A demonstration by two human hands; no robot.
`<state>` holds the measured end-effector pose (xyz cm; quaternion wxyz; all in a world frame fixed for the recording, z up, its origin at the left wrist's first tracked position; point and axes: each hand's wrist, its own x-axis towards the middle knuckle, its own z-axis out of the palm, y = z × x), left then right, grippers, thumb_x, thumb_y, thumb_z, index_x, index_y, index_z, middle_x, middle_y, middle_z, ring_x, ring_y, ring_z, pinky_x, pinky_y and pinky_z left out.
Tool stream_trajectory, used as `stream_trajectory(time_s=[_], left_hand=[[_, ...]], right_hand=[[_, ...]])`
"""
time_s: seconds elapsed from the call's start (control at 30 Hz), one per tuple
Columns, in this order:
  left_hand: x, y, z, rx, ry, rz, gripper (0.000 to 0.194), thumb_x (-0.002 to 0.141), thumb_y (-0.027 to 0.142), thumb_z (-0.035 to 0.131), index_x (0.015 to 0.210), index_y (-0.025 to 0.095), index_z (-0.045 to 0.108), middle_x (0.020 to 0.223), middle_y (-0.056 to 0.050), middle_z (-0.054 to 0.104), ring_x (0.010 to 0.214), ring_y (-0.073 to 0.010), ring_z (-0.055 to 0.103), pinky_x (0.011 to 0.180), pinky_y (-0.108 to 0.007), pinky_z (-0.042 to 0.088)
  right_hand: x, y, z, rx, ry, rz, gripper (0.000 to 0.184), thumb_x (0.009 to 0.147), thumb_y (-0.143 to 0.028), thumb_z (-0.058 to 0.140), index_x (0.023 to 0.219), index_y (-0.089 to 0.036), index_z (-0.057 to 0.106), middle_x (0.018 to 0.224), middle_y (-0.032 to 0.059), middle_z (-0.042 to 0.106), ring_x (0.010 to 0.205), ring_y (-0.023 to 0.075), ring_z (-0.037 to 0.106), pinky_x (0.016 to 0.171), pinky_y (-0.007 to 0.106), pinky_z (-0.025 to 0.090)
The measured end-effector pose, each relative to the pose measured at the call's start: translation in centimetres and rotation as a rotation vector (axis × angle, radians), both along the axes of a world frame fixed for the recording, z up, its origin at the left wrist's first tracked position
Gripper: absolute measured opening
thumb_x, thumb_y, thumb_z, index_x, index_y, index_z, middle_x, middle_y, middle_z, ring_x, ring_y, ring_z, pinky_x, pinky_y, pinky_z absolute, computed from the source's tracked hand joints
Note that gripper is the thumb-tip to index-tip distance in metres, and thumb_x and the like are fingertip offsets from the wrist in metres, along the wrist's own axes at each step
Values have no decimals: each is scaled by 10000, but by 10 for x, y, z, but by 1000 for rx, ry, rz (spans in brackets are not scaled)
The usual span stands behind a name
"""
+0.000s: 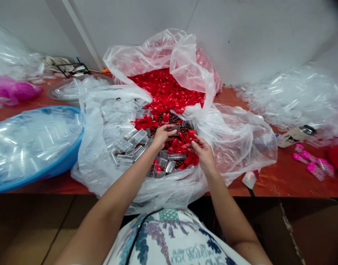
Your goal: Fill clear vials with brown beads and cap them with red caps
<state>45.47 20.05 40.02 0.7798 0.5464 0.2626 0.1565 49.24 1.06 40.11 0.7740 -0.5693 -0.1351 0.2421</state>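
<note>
1. Left hand (161,135): positioned over the middle of the open clear plastic bag (235,143). The grip is curled, fingertips pinched together on a small clear tube (173,129); the piece is too small to describe further.
2. Right hand (202,151): positioned just beside the left hand, slightly nearer the person. The fingers are bent, with the fingertips touching the red caps (185,138) below. Whether the grip has closed on a cap cannot be told.
3. Red caps: piled in the bag, deep at the far side (166,90) and thinning toward the hands, where they are mixed with small dark brown beads (164,118).
4. Clear tubes (130,141): lying loose in the left part of the same bag, just beside the left wrist.
5. Blue basin (61,162): on the surface to the left, touching the bag, filled with clear plastic pieces.
6. Red-brown surface (281,180): carries the bag and the basin. A heap of clear plastic (295,97) sits at the far right; pink items (312,163) lie near the right edge.
7. Pink bag (14,90): at the far left, well apart from the hands.
</note>
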Motion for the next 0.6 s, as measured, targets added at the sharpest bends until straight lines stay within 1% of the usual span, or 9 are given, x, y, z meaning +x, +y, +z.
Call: stream_trajectory(time_s=[0.1,0.17,0.27,0.33,0.47,0.6], left_hand=[[-25,-2,19,-132,-67,-71,436,565,128,797,974,158,649,885,-41,668,758,-165,640,652,-361,578],[-41,-5,29,-164,-92,-71,431,557,106,798,962,158,660,891,-34,669,754,-163,640,676,-385,584],[-60,-10,38,-157,-87,-55,392,548,101,802,920,134,686,899,-41,681,748,-152,647,717,-337,570],[-70,-13,39,-149,-68,-66,380,543,112,807,908,126,701,903,-48,692,753,-147,650,749,-307,552],[-86,-17,36,-128,-70,-139,421,545,143,816,954,153,714,970,-53,704,811,-148,642,820,-307,514],[-97,-19,30,-46,-43,-115,476,526,182,831,987,170,711,954,-48,707,816,-157,633,829,-323,487]], right_hand=[[1,6,10,-4,-22,-13,473,693,-400,712,1117,-237,580,1017,11,651,724,124,654,646,275,559],[-1,10,18,-17,-48,-9,442,692,-402,709,1076,-223,585,988,14,653,681,114,639,601,255,544],[-7,16,29,-43,-138,12,377,721,-392,682,1045,-212,610,1000,23,653,671,97,606,590,228,522],[-11,21,34,-60,-183,31,359,732,-388,669,1042,-212,621,996,22,651,677,95,593,599,225,514],[-18,30,38,-65,-195,51,379,717,-392,675,1050,-221,616,967,16,654,727,114,600,637,240,517],[-24,36,38,-62,-232,85,355,722,-380,678,1029,-209,634,948,20,677,827,141,617,747,279,517]])
